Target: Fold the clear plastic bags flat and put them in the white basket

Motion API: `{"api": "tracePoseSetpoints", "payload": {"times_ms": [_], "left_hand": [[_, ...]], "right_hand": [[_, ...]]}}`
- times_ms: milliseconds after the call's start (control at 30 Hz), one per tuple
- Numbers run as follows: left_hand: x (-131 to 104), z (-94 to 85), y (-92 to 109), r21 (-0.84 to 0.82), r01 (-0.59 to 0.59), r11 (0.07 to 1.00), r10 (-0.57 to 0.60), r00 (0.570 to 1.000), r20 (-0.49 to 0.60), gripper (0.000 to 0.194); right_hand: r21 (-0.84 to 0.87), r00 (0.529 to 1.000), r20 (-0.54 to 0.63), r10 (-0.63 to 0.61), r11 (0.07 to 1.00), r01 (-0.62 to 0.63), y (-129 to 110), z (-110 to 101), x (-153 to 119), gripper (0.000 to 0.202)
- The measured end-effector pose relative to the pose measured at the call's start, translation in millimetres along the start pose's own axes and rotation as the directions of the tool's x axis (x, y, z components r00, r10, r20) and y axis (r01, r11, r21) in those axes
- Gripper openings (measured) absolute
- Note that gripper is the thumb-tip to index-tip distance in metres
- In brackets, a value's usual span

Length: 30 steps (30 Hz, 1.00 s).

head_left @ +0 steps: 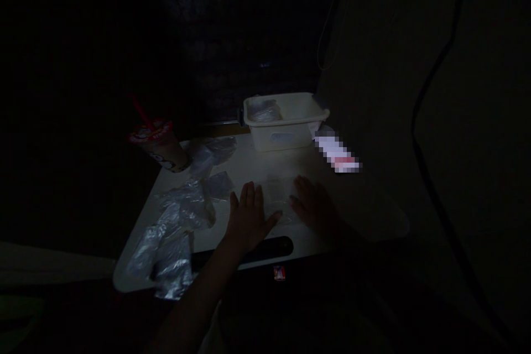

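On a small white table (244,163), my left hand (248,219) lies flat with its fingers stretched out. My right hand (312,204) rests to the right of it, fingers apart, dim in the shadow. Between the two hands is a clear plastic bag (277,196), spread flat, its edges hard to make out in the dark. The left thumb reaches the bag's near left part, and the right fingers are at its right side. Left of my left hand lie several crumpled clear plastic bags (186,204), some hanging past the table's near edge.
A white plastic bin (284,135) with plastic bags (265,112) inside stands at the back. A drink cup (168,152) with a red straw is at the back left. A lit, blurred phone-like screen (335,150) lies right of the bin. A dark slot (269,249) runs along the near edge.
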<state>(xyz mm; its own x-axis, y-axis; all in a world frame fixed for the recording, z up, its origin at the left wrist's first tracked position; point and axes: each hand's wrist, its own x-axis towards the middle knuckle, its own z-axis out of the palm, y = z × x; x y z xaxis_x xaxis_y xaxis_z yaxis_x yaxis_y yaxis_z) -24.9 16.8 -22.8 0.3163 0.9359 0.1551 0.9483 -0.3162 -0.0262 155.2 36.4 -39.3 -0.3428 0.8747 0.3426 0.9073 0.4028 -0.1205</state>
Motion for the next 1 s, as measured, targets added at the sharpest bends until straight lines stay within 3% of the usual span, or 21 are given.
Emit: {"api": "tracePoseSetpoints", "payload": {"times_ms": [100, 200, 267, 367, 533, 633, 800, 1000], "left_hand": [[1.5, -3.8, -1.2, -0.036, -0.043, 0.998, 0.041, 0.998, -0.053, 0.059], [3.7, -5.8, -1.1, -0.033, -0.109, 0.994, 0.105, 0.990, -0.092, 0.051], [4.9, -5.0, -0.7, -0.024, -0.116, 0.993, 0.114, 0.991, -0.063, 0.051], [5.6, -2.6, -1.3, -0.011, -0.079, 0.997, 0.079, 0.997, -0.001, 0.055], [3.3, -6.1, -4.0, -0.017, -0.051, 0.999, 0.051, 0.999, -0.011, 0.059], [-2.2, -15.3, 0.5, -0.049, -0.155, 0.987, 0.151, 0.985, -0.080, 0.052], [-10.8, -21.6, 21.4, -0.108, -0.456, 0.883, 0.440, 0.887, -0.144, 0.029], [-5.9, -19.1, 36.0, -0.108, -0.448, 0.888, 0.437, 0.893, -0.108, 0.023]], "right_hand": [[0.053, 0.998, -0.047, 0.044, 0.998, -0.041, 4.8, -1.0, 0.2, 0.044], [0.053, 0.998, -0.025, -0.056, 0.997, 0.058, 2.2, -5.2, 0.7, 0.045], [0.033, 0.991, 0.023, -0.133, 0.991, 0.132, -1.9, -8.5, 0.9, 0.044], [-0.006, 0.990, 0.062, -0.129, 0.992, 0.129, -6.2, -10.6, 1.3, 0.045], [-0.024, 0.996, 0.004, -0.089, 0.996, 0.089, -0.1, -1.7, 1.5, 0.043], [0.050, 0.995, -0.069, -0.074, 0.996, 0.077, 7.6, 5.5, 1.5, 0.038], [0.203, 0.987, -0.158, 0.010, 0.979, 0.023, 13.2, 8.4, 1.1, 0.039], [0.325, 0.985, -0.149, 0.084, 0.945, -0.031, 11.7, 8.3, 2.5, 0.044]]}}
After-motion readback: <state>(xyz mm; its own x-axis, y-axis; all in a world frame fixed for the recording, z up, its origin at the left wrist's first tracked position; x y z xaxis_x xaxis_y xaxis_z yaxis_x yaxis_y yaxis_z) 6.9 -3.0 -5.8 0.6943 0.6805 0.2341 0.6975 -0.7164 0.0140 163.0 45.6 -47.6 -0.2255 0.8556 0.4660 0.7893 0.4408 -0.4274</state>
